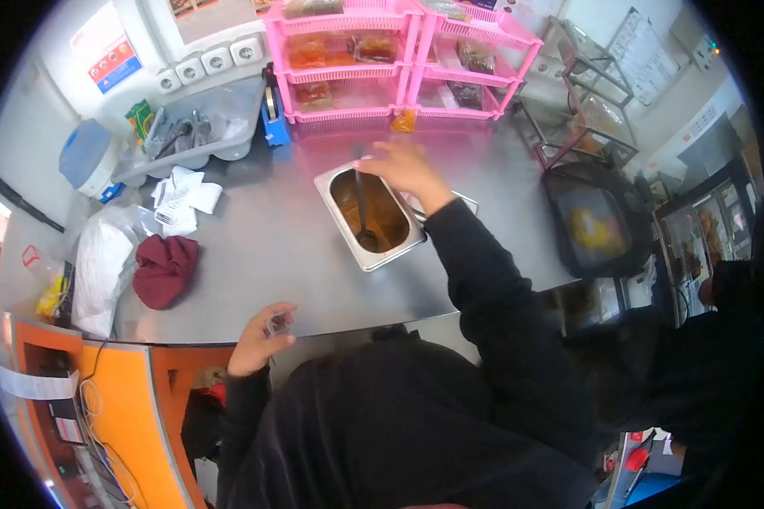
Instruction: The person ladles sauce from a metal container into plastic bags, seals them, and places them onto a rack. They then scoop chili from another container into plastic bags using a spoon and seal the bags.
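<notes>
A rectangular metal container point(329, 208) with brown-orange liquid stands on the steel counter point(272, 254). A dark ladle point(362, 204) leans inside it, its bowl down in the liquid. My right hand point(406, 172) is above the container's far right side, its fingers closed on the ladle's upper handle. Partly under my right wrist lies a metal lid point(465, 204), beside the container. My left hand point(263, 338) is at the counter's front edge, its fingers wrapped round a small clear cup point(277, 323).
Pink racks point(344, 111) with bagged food stand at the back, near a blue tape dispenser point(274, 119). A grey tray point(229, 148), papers point(182, 199) and maroon cloth point(165, 270) are left. A black container point(590, 222) stands right; a dark-clothed person point(696, 365) is beyond.
</notes>
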Motion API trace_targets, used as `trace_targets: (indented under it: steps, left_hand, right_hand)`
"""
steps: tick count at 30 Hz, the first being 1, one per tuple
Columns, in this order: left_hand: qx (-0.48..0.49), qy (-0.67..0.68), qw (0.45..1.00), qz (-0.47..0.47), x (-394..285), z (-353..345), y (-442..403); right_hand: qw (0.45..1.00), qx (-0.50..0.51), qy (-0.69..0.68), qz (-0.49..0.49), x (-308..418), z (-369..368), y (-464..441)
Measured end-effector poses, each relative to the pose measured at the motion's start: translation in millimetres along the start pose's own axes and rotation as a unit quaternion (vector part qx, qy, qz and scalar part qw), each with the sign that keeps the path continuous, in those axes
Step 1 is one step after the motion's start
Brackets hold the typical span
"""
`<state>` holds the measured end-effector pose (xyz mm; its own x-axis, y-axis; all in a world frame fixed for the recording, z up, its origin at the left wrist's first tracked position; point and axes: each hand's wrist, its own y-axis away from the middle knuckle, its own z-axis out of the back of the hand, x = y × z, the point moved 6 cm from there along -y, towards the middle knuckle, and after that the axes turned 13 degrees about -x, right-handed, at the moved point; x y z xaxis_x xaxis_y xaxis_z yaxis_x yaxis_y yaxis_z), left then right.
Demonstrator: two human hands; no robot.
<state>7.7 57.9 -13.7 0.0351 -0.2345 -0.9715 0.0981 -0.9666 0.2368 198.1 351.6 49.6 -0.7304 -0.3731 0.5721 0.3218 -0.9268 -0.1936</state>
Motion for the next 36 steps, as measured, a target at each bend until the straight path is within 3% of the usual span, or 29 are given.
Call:
trace_targets:
  steps: [3, 5, 8, 11, 14, 18, 24, 30, 33, 36]
  left_hand:
    - [-0.032, 0.038, 0.999, 0.012, 3.7, -20.2, -11.4]
    - [-0.057, 0.042, 0.997, 0.018, 0.0, -24.6, -21.3]
    - [-0.071, 0.031, 0.997, 0.014, -2.7, -28.1, -33.4]
    - [-0.092, 0.021, 0.995, 0.007, -6.0, -31.1, -41.7]
    - [-0.132, 0.006, 0.99, -0.046, -7.4, -21.8, -52.7]
    - [-0.199, 0.038, 0.977, -0.068, -18.6, -10.9, -59.8]
    - [-0.184, 0.056, 0.979, -0.071, -26.8, -27.0, -68.8]
    - [-0.172, 0.055, 0.982, -0.048, -23.1, -38.1, -74.8]
    - [-0.166, 0.053, 0.983, -0.052, -27.9, -41.1, -79.1]
    - [-0.165, 0.062, 0.982, -0.073, -38.2, -45.8, -84.8]
  right_hand:
    - [0.999, 0.022, 0.041, 0.018, -10.7, -13.9, -5.7]
    - [0.998, -0.024, 0.044, 0.029, -0.1, -5.8, -1.4]
    - [0.988, -0.062, -0.003, 0.142, 12.0, 8.8, 10.2]
    - [0.977, 0.118, -0.078, 0.16, 12.1, 2.3, 38.0]
    - [0.94, 0.131, -0.131, 0.285, 20.9, 26.7, 55.9]
    - [0.945, 0.106, -0.144, 0.273, 2.5, 46.8, 39.2]
    - [0.919, 0.14, -0.155, 0.335, -1.0, 27.8, 36.6]
    - [0.925, 0.223, -0.215, 0.221, -13.4, 28.9, 46.6]
    - [0.915, 0.276, -0.283, 0.077, -27.0, 27.1, 55.8]
    - [0.909, 0.189, -0.37, 0.014, -46.9, 25.9, 58.2]
